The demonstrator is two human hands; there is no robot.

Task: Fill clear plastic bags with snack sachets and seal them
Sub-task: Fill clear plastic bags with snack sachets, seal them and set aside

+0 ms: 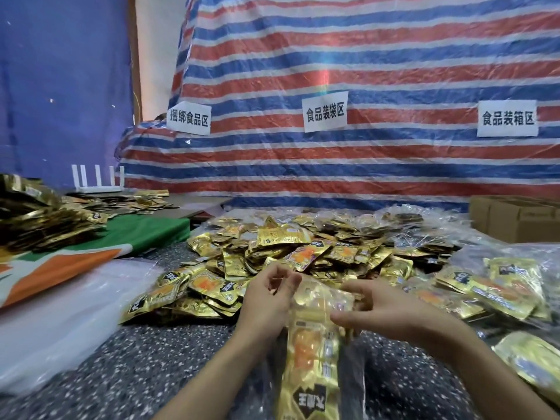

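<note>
While filled bags (497,286) lie at right and a large sachet pile (272,253) remains ahead, left hand (269,295) and right hand (378,310) pinch the near bag (312,344), sachets inside, its mouth apparently unsealed.

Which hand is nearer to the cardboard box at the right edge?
Right. The right hand lies below and left of the cardboard box; the left hand is further left, across the bag.

striped tarp (363,56) with three paper signs (325,115); cardboard box (515,218) right; white router (97,180) left.
</note>
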